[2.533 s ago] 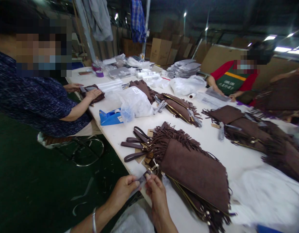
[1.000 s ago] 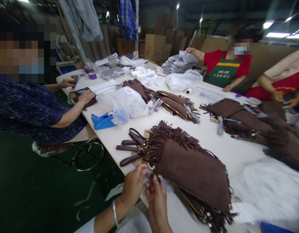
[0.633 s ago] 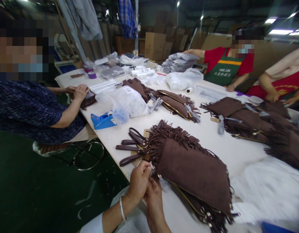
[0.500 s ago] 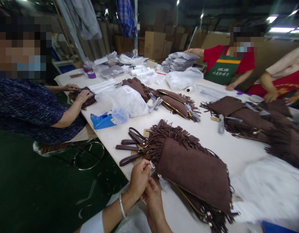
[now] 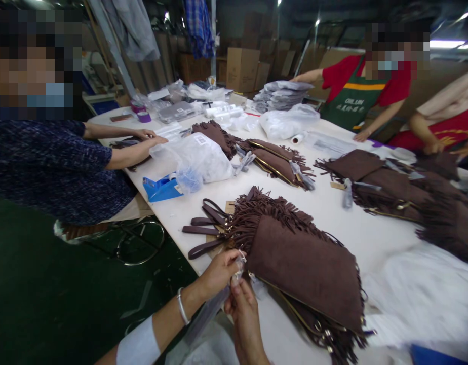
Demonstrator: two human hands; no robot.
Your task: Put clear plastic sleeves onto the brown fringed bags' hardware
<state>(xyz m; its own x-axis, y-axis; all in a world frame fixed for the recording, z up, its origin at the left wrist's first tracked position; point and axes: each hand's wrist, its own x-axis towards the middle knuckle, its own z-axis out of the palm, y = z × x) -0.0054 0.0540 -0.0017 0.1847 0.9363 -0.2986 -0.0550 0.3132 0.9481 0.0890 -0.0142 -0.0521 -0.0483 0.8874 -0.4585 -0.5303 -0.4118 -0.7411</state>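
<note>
At the near edge of the white table, my left hand pinches the top of a thin clear plastic sleeve that hangs down below the table edge. My right hand is closed on the same sleeve just beneath. Both hands sit right at the metal clasp corner of a stack of brown suede fringed bags. Brown straps stick out to the left of that stack.
A seated person in a dark blue top reaches over the table at left. A blue tape dispenser and a white plastic bag lie beyond the straps. More brown bags and two people in red are at the far right.
My hands have moved slightly apart and the plastic sleeve now hangs stretched below them. The person at left has shifted both hands forward on the table.
</note>
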